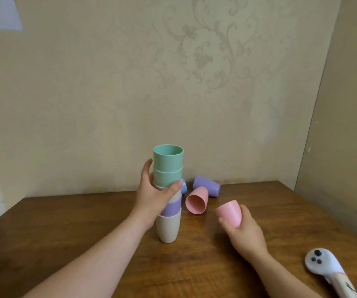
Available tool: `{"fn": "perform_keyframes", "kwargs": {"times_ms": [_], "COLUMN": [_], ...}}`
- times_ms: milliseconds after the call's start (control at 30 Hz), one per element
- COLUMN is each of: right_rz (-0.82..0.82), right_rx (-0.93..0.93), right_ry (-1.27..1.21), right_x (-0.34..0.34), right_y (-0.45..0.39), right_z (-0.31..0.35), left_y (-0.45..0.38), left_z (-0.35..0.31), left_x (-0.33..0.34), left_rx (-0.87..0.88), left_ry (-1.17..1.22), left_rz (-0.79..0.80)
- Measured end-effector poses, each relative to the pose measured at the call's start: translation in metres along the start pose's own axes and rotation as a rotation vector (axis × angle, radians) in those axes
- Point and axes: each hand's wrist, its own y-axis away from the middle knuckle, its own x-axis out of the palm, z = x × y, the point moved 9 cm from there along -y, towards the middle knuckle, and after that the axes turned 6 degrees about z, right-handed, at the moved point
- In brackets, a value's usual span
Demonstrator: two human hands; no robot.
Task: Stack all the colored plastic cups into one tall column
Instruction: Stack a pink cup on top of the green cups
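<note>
A column of nested cups (169,224) stands upright on the wooden table (65,229): cream at the bottom, purple above it, two green cups (168,166) on top. My left hand (155,196) is wrapped around the column's middle. My right hand (243,229) holds a pink cup (229,212) just above the table, to the right of the column. Another pink cup (196,200) lies on its side, mouth toward me. Behind it lies a purple cup (206,186). A blue cup (184,186) peeks out from behind the column.
A patterned wall runs along the table's far edge, and a second wall closes the right side. A white device with dark dots (326,267) lies near the table's front right corner.
</note>
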Motion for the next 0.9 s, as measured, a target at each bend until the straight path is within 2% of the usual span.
{"fn": "perform_keyframes", "kwargs": {"times_ms": [67, 200, 333, 400, 500, 633, 733, 800, 900], "right_rz": [-0.042, -0.003, -0.008, -0.02, -0.018, 0.068, 0.126, 0.148, 0.247], "right_rx": [-0.051, -0.05, 0.069, -0.005, -0.234, -0.461, -0.549, -0.536, -0.489], "right_ry": [-0.048, -0.053, -0.419, -0.558, -0.716, -0.925, -0.787, -0.66, -0.597], "right_x": [0.0, 0.003, -0.006, -0.022, -0.051, -0.076, -0.064, -0.044, -0.011], "right_y": [0.008, 0.007, -0.005, -0.013, -0.02, -0.012, 0.0, 0.002, 0.003], "right_z": [0.0, -0.001, 0.02, 0.064, 0.158, 0.267, 0.308, 0.306, 0.288], "left_y": [-0.009, -0.018, -0.017, -0.016, -0.017, -0.015, -0.016, -0.017, -0.017], "left_z": [-0.018, -0.031, -0.025, -0.024, -0.024, -0.026, -0.027, -0.028, -0.03], "left_x": [0.0, 0.005, 0.003, 0.002, 0.002, 0.007, 0.006, 0.005, 0.005], "left_rx": [0.043, 0.026, 0.0, 0.0, -0.008, -0.023, -0.037, -0.039, -0.036], "left_ry": [-0.028, -0.098, -0.101, -0.107, -0.117, -0.121, -0.15, -0.177, -0.195], "left_rz": [-0.021, -0.034, -0.057, -0.07, -0.087, -0.087, -0.108, -0.111, -0.135]}}
